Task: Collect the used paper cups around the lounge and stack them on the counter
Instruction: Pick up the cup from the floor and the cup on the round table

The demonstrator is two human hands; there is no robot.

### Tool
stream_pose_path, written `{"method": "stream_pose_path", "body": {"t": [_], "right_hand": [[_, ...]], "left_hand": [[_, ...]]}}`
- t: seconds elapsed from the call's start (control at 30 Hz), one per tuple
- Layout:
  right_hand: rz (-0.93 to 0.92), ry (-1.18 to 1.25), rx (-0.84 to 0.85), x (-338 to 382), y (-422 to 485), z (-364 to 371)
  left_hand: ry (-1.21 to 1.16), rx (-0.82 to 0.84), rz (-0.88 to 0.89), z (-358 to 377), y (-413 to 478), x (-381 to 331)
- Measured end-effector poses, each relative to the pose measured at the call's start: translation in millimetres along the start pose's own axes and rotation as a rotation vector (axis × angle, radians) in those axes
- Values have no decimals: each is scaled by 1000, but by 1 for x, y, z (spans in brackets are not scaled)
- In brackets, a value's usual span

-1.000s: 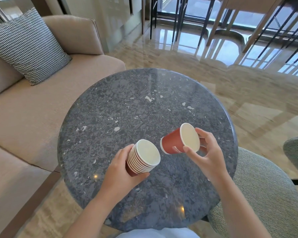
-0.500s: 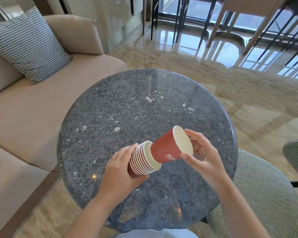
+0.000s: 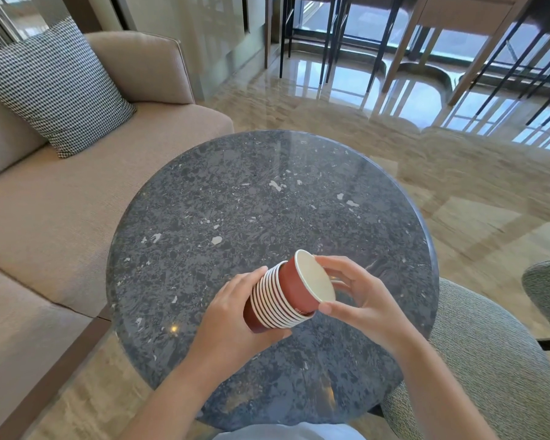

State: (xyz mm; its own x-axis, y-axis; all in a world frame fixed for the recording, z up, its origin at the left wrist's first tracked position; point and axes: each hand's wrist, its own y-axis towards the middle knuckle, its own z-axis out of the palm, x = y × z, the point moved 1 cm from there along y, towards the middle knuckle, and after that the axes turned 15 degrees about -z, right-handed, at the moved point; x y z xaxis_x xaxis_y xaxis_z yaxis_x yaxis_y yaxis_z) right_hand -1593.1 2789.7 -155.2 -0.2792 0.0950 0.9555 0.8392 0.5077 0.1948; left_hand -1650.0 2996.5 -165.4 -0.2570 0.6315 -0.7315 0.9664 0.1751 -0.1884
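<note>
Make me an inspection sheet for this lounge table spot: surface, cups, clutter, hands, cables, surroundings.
Surface: round dark speckled stone table, glossy.
Job's things: stack of red paper cups, held tilted above the table; top cup nested in it, sticking out further than the rest.
Clutter: nothing seen.
Grips: left hand holds the stack's side; right hand pinches the top cup's rim.
Cables: nothing seen.
Surroundings: beige sofa with checked cushion on the left; grey chair on the right; stool legs beyond.
</note>
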Motion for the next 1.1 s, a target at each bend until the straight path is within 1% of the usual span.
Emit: {"method": "stream_pose_path", "body": {"t": [0.4, 0.67, 0.9, 1.1], "right_hand": [[59, -13, 126, 2, 0, 1], [69, -6, 130, 0, 0, 1], [39, -80, 138, 0, 1, 6], [-10, -192, 132, 1, 4, 19]], "left_hand": [[-14, 31, -9, 2, -3, -3], [-33, 20, -32, 7, -2, -2], [-99, 42, -83, 11, -3, 5], [-164, 11, -124, 7, -8, 14]]}}
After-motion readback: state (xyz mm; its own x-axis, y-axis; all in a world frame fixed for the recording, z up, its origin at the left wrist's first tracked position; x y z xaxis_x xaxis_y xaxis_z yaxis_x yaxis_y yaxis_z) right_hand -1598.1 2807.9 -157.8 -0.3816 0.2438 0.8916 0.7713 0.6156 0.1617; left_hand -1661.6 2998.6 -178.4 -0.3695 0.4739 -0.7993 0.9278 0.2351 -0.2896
